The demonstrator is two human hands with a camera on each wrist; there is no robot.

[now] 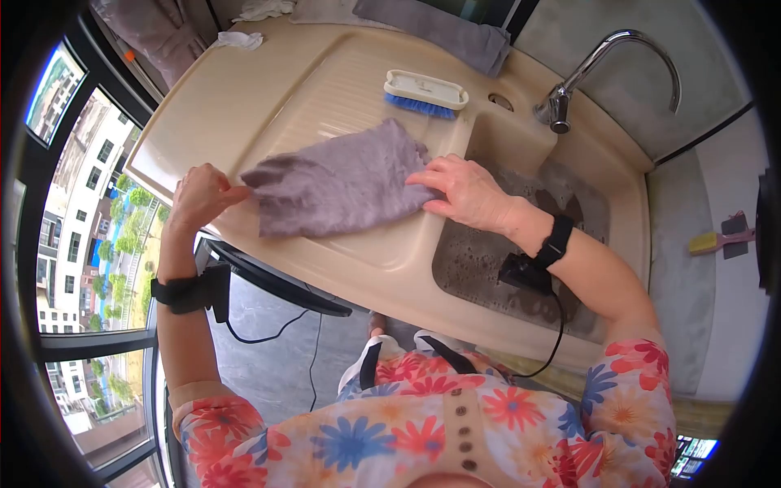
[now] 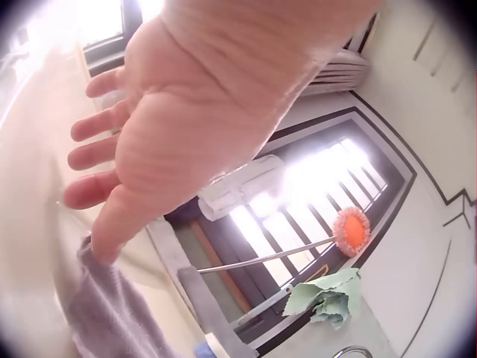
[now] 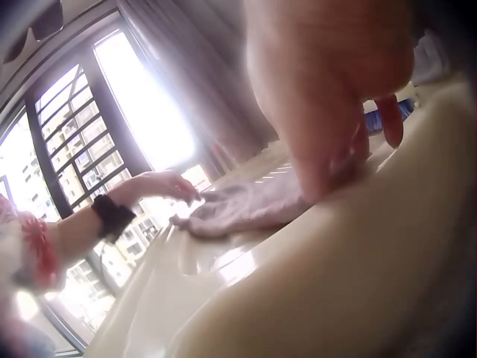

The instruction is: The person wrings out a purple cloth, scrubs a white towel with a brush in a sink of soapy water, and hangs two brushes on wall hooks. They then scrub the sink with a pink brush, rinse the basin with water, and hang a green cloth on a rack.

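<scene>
A damp-looking mauve cloth [image 1: 342, 183] lies spread over the ribbed drainboard in the head view, somewhat wrinkled. My right hand [image 1: 472, 193] pinches its right edge between thumb and fingers. In the right wrist view the right hand [image 3: 335, 97] reaches down to the cloth [image 3: 246, 207], fingertips partly hidden. At the other end, my left hand [image 1: 202, 195] touches the cloth's left corner with its thumb. The left wrist view shows the left hand [image 2: 179, 134] with its fingers loosely extended and apart from the thumb, whose tip meets the cloth [image 2: 115, 306].
A white brush with blue bristles [image 1: 423, 93] lies behind the cloth. To the right, the sink basin [image 1: 521, 301] holds murky, sudsy water under a chrome faucet [image 1: 610, 69]. A folded grey towel [image 1: 439, 32] hangs at the back ledge. Windows [image 1: 89, 236] stand at left.
</scene>
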